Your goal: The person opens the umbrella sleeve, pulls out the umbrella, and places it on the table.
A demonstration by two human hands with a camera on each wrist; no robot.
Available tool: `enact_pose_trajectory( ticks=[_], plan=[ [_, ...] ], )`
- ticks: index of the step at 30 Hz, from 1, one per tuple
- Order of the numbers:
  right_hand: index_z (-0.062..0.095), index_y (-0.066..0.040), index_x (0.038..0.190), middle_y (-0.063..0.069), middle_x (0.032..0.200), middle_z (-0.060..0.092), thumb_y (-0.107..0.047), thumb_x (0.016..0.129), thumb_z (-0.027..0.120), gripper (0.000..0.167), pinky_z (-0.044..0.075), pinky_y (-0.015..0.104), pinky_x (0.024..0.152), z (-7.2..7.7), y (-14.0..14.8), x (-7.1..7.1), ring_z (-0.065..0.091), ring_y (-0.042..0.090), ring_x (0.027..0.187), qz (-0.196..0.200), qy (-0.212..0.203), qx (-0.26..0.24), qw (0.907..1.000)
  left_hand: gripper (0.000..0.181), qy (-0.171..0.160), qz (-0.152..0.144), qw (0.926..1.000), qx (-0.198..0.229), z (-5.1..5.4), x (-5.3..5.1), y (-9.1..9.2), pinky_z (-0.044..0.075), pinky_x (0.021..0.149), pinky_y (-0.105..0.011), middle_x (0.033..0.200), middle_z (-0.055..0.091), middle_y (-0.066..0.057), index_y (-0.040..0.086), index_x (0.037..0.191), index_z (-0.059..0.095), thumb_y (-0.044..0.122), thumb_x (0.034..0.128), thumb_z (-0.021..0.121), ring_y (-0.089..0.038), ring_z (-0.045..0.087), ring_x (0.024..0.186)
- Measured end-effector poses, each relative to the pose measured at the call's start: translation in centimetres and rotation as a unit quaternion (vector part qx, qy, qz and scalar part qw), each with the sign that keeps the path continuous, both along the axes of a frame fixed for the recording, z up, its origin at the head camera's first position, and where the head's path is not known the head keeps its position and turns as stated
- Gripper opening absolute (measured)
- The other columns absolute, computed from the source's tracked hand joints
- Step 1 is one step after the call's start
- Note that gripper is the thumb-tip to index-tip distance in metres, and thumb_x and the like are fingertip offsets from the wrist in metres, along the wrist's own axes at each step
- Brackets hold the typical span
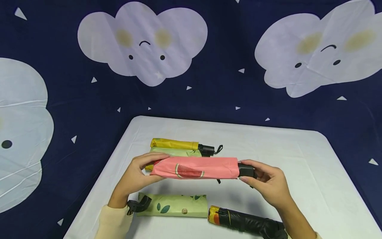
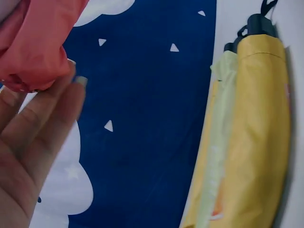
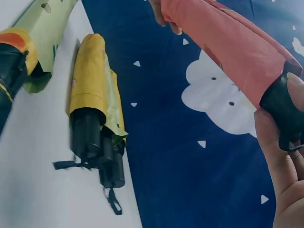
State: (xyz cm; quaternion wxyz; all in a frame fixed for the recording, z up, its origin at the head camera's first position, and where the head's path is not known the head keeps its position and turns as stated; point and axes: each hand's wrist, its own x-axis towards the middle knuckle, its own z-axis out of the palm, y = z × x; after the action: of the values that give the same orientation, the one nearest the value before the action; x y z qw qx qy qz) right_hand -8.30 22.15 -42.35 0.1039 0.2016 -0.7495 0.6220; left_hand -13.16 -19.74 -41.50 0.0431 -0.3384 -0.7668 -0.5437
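A pink folded umbrella [image 1: 194, 167] with a watermelon-slice print is held level above the white table. My left hand [image 1: 143, 169] pinches its left fabric end between thumb and fingers; the left wrist view shows the fingertips beside the gathered pink cloth. At the other end, my right hand [image 1: 268, 182] grips the black handle [image 3: 281, 107] with thumb and fingers. Below lie a light green leaf-print sleeve [image 1: 182, 207] and a black folded umbrella [image 1: 247, 221] with a yellow and orange tip. Whether the green sleeve contains anything cannot be seen.
Behind the pink umbrella, a yellow folded umbrella [image 1: 174, 144], a light green one [image 3: 113, 102] and another yellow one lie side by side, black handles to the right. The white table [image 1: 298, 156] meets a dark blue cloth [image 1: 226, 99] printed with clouds.
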Motion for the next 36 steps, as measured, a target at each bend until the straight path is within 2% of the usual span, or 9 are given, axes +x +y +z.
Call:
enact_pose_trajectory(
  ticks=[3, 7, 11, 16, 23, 31, 36],
  plan=[
    [0.067, 0.007, 0.124, 0.009, 0.103, 0.075, 0.016, 0.081, 0.078, 0.046, 0.049, 0.031, 0.048, -0.4, -0.1, 0.3, 0.067, 0.013, 0.070, -0.008, -0.016, -0.007, 0.9998, 0.065, -0.013, -0.010, 0.9999, -0.003, -0.7, 0.2, 0.2, 0.056, 0.093, -0.031, 0.136, 0.062, -0.008, 0.013, 0.138, 0.064, 0.004, 0.0785, 0.089, -0.024, 0.060, 0.121],
    [0.066, 0.007, 0.125, 0.007, 0.106, 0.075, 0.014, 0.083, 0.078, 0.045, 0.050, 0.032, 0.049, -0.9, -0.2, 0.7, 0.068, 0.014, 0.074, -0.014, -0.040, -0.016, 0.9990, 0.076, -0.057, -0.039, 0.9973, 0.026, -1.8, 0.2, 0.8, 0.056, 0.094, -0.032, 0.143, 0.055, -0.014, 0.010, 0.146, 0.056, -0.005, 0.0773, 0.087, -0.025, 0.059, 0.124],
    [0.066, 0.008, 0.126, 0.008, 0.106, 0.075, 0.013, 0.083, 0.078, 0.044, 0.050, 0.033, 0.049, -1.2, -0.1, 0.8, 0.068, 0.014, 0.073, -0.017, -0.049, -0.021, 0.9984, 0.071, -0.084, -0.049, 0.9938, 0.055, -2.2, 0.3, 1.2, 0.054, 0.097, -0.033, 0.141, 0.057, -0.018, 0.006, 0.142, 0.059, -0.009, 0.0772, 0.085, -0.025, 0.058, 0.126],
    [0.065, 0.010, 0.125, 0.008, 0.107, 0.076, 0.014, 0.083, 0.077, 0.044, 0.052, 0.028, 0.051, -1.4, 0.2, 1.0, 0.069, 0.013, 0.074, -0.020, -0.048, -0.036, 0.9980, 0.062, -0.063, -0.048, 0.9947, 0.065, -2.1, 0.2, 1.1, 0.055, 0.097, -0.033, 0.136, 0.060, -0.018, 0.002, 0.132, 0.066, -0.010, 0.0751, 0.086, -0.026, 0.056, 0.127],
    [0.061, 0.016, 0.126, 0.009, 0.118, 0.074, 0.021, 0.082, 0.073, 0.046, 0.058, 0.024, 0.063, -1.3, 0.8, 1.1, 0.074, 0.017, 0.090, -0.007, -0.049, -0.079, 0.9956, 0.061, -0.035, -0.044, 0.9951, 0.081, -1.9, 0.2, 0.1, 0.054, 0.097, -0.031, 0.133, 0.061, -0.021, -0.002, 0.131, 0.065, -0.015, 0.0747, 0.083, -0.027, 0.057, 0.125],
    [0.062, 0.016, 0.125, 0.010, 0.115, 0.075, 0.023, 0.081, 0.073, 0.046, 0.049, 0.028, 0.051, -1.3, 1.7, 1.2, 0.072, 0.016, 0.080, -0.007, -0.043, -0.074, 0.9963, 0.062, -0.030, -0.044, 0.9928, 0.107, -2.4, 0.6, -2.6, 0.054, 0.097, -0.030, 0.133, 0.059, -0.026, -0.010, 0.132, 0.062, -0.025, 0.0738, 0.077, -0.028, 0.057, 0.126],
    [0.061, 0.017, 0.125, 0.007, 0.115, 0.075, 0.022, 0.082, 0.072, 0.045, 0.049, 0.026, 0.052, -1.5, 2.5, 1.6, 0.071, 0.013, 0.080, -0.022, -0.061, -0.074, 0.9951, 0.061, -0.028, -0.042, 0.9909, 0.125, -2.6, 0.8, -3.9, 0.054, 0.097, -0.029, 0.133, 0.058, -0.026, -0.014, 0.130, 0.060, -0.028, 0.0732, 0.075, -0.028, 0.057, 0.125]
  ],
)
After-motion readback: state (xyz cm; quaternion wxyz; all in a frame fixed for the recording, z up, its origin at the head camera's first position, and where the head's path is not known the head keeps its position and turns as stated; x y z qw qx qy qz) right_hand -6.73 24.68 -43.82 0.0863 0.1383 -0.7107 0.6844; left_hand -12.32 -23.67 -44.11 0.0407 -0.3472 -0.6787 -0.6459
